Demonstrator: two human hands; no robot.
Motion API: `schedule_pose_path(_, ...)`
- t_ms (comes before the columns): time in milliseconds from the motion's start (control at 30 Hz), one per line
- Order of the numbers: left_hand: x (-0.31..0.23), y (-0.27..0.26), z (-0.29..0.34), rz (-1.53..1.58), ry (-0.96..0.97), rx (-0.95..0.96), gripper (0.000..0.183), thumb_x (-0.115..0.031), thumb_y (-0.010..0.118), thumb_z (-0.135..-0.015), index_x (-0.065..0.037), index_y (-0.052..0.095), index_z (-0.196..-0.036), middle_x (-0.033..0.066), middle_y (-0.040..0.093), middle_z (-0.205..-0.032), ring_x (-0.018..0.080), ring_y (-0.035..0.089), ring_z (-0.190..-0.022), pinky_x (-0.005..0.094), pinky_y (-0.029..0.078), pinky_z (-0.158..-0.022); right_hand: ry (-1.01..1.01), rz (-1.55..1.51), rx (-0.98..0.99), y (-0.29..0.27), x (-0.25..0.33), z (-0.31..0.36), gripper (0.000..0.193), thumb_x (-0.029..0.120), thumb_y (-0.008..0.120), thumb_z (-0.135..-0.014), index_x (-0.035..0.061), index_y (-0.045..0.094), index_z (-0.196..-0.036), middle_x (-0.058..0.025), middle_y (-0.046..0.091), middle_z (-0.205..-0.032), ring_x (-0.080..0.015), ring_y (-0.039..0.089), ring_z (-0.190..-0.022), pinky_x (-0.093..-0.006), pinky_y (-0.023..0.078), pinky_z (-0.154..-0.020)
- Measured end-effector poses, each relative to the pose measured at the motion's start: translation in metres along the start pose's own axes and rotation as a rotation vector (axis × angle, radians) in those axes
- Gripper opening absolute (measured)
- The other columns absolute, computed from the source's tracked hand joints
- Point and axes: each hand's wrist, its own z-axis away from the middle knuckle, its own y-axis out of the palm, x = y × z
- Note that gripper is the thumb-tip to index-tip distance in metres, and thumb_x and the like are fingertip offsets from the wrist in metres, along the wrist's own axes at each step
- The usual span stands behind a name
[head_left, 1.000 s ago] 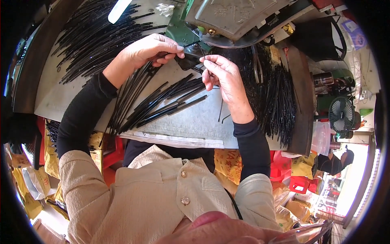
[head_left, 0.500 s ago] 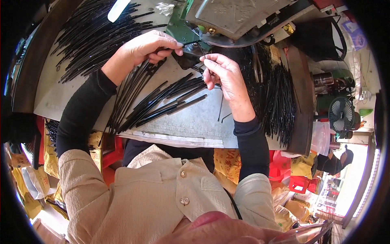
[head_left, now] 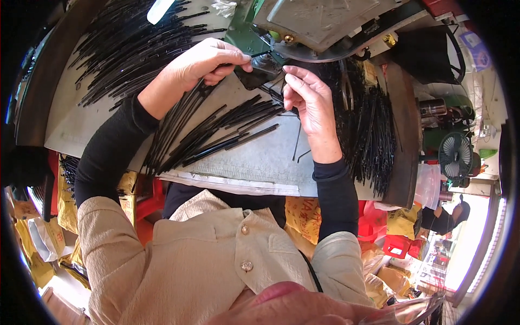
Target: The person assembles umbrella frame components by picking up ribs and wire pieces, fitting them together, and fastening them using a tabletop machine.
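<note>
My left hand pinches a thin black strip between thumb and forefinger. The strip's far end points right, toward the metal edge of a machine. To its right, my right hand is raised with thumb and forefinger pressed together; whatever they may hold is too fine to make out. Below both hands, a loose fan of similar black strips lies on the pale worktable. Two thin dark rods with bent ends lie just below my right hand.
A big pile of black strips covers the table's far left. Another bundle lies at the right, by the wooden edge. A small fan stands beyond it. Red stools and yellow sacks are below.
My right hand has moved slightly right, away from the strip in my left hand. My left hand has shifted a little to the right and still holds the strip.
</note>
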Motion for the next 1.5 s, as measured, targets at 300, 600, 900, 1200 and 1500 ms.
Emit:
schedule_pose_path(300,0.004,0.002,0.007,0.05,0.01,0.016,0.023,-0.025,0.058,-0.087,-0.003,0.065,-0.085,-0.0064,0.035,-0.046,0.0028,0.027,-0.037,0.0194,0.018,-0.036,-0.075,-0.024,-0.062,0.003,-0.002,0.0,0.021,0.011,0.061,-0.083,-0.0004,0.059,-0.101,-0.0068,0.061,-0.072,-0.012,0.059,-0.057,-0.021,0.048,-0.051)
schedule_pose_path(600,0.008,0.037,0.02,-0.031,-0.019,0.066,0.03,-0.027,0.057,-0.085,0.002,0.063,-0.085,-0.0006,0.047,-0.051,0.0071,0.044,-0.042,0.0211,0.034,-0.04,-0.1,-0.352,-0.134,-0.015,-0.016,-0.006,0.02,0.012,0.054,-0.089,0.0005,0.058,-0.104,-0.0089,0.064,-0.084,-0.0157,0.063,-0.071,-0.026,0.053,-0.063)
schedule_pose_path(900,-0.004,0.017,0.037,-0.94,0.238,-0.106,0.03,-0.03,0.056,-0.085,-0.002,0.065,-0.092,0.0086,0.065,-0.073,0.0165,0.063,-0.059,0.0276,0.05,-0.055,-0.05,-0.26,-0.141,-0.006,-0.015,-0.006,0.019,0.016,0.053,-0.09,0.0,0.058,-0.098,-0.0103,0.062,-0.086,-0.0173,0.064,-0.075,-0.0266,0.053,-0.061)
schedule_pose_path(1200,0.009,-0.047,0.04,-1.452,0.359,-0.418,0.016,-0.019,0.062,-0.077,-0.005,0.062,-0.085,0.0089,0.061,-0.08,0.0274,0.06,-0.076,0.0366,0.047,-0.066,0.135,-0.044,0.134,0.014,-0.008,0.002,0.023,0.019,0.053,-0.09,-0.0012,0.057,-0.1,-0.0071,0.062,-0.075,-0.0135,0.061,-0.063,-0.025,0.052,-0.061)
schedule_pose_path(1500,0.009,-0.043,0.035,-1.411,0.446,-0.458,0.015,-0.018,0.058,-0.082,-0.003,0.057,-0.083,0.0115,0.059,-0.075,0.031,0.057,-0.069,0.0371,0.046,-0.063,0.152,0.227,0.261,0.017,-0.006,0.006,0.024,0.021,0.051,-0.091,0.0003,0.059,-0.1,-0.0044,0.061,-0.072,-0.0087,0.059,-0.058,-0.0181,0.047,-0.054)
